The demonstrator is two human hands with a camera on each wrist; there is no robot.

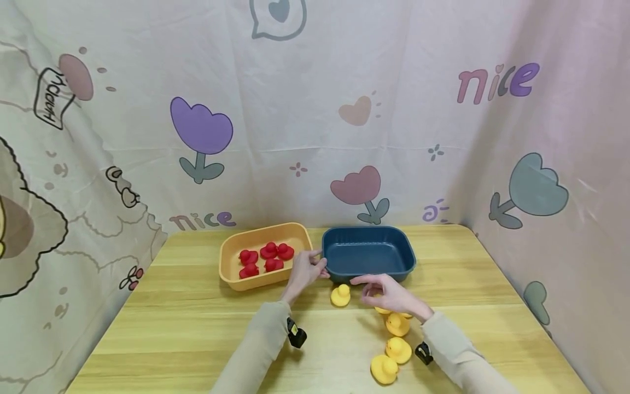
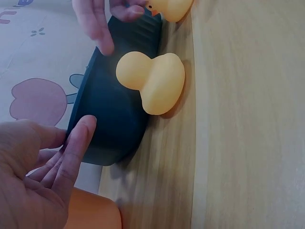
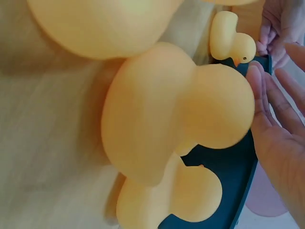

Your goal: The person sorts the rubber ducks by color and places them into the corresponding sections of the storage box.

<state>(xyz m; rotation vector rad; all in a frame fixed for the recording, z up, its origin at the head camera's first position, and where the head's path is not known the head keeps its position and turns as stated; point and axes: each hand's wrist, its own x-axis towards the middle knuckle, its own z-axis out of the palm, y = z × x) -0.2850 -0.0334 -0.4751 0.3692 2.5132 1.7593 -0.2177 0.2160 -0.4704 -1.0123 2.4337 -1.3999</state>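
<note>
My left hand [image 1: 304,273] pinches the rim of a dark blue plastic basin [image 1: 366,257] at its left end, thumb and fingers on either side of the wall in the left wrist view. In front of the basin's near wall is my right hand [image 1: 386,293], fingers loosely bent, the index reaching toward the rim; nothing is held, and contact with the rim is unclear. A single yellow rubber duck [image 1: 340,295] sits on the table between the hands. More yellow ducks [image 1: 397,324] stand under and beside the right hand, some partly covered by it.
To the left, an orange-yellow basin [image 1: 236,282] holds several red rubber ducks [image 1: 274,265]. Two yellow ducks [image 1: 384,369] lie nearer the front edge of the wooden table [image 1: 172,328]. A printed cloth [image 1: 285,109] hangs behind and along the sides.
</note>
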